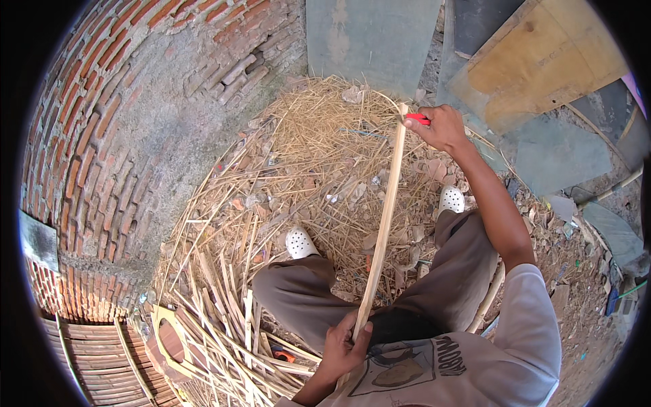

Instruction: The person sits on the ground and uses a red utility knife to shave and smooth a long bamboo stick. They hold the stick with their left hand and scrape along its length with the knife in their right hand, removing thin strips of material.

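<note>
A long pale bamboo strip [386, 224] runs from my body up and away, its far end leaning slightly right. My left hand [344, 344] is closed round its near end, close to my shirt. With my arm stretched out, my right hand [441, 127] grips a red-handled knife [418, 119] against the strip's far end. The small blade touches the wood there, and most of it is hard to make out. A thin curl of shaving [385, 100] bends off to the left of that end.
Straw-like shavings [312, 115] cover the ground ahead. Many cut strips [227, 325] lie at the lower left, beside an orange-handled tool [283, 355]. A brick wall [135, 136] rises on the left. Grey sheets [369, 47] and a tan board [542, 61] lean at the back right.
</note>
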`<state>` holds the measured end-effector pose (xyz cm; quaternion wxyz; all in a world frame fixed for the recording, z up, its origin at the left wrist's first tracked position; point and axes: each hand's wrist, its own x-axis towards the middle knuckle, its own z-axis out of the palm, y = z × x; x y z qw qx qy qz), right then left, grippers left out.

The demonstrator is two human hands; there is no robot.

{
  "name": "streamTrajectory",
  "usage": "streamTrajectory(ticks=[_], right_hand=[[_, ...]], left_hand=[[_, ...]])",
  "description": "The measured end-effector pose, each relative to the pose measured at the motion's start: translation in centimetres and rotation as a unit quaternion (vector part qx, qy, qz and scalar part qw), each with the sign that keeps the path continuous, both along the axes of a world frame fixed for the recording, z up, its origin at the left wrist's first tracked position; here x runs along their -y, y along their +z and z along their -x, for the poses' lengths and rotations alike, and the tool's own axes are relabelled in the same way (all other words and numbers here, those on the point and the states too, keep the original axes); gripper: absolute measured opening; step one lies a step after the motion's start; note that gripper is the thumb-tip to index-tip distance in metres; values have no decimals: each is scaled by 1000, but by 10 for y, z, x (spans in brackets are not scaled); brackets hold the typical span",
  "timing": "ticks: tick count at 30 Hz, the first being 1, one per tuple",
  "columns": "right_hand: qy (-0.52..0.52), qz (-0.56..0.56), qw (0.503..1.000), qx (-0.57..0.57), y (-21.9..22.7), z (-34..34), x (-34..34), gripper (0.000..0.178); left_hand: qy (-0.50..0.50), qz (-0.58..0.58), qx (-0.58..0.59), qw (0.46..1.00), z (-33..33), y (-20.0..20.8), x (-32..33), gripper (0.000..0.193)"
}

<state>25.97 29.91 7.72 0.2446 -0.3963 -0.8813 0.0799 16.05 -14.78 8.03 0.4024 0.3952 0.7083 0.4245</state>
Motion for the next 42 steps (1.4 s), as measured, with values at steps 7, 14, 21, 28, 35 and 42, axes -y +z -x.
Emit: streamTrajectory(ticks=[7,14,21,28,35,42], right_hand=[[-178,178,965,-67,-20,-54,-68,79],[9,103,994,-21,10,-12,68,71],[269,19,963,3,5,21,164,70],[272,-37,961,-32,-3,22,171,57],[243,-45,969,-18,-3,24,163,57],[216,-55,974,-41,-2,33,143,55]], left_hand=[[-49,-9,122,991,-15,4,23,17],[86,-46,201,975,21,-9,-15,20],[80,-55,140,985,30,1,-65,23],[98,-61,52,992,24,5,-73,22],[105,-58,42,992,25,9,-73,26],[89,-46,66,993,30,6,-68,26]])
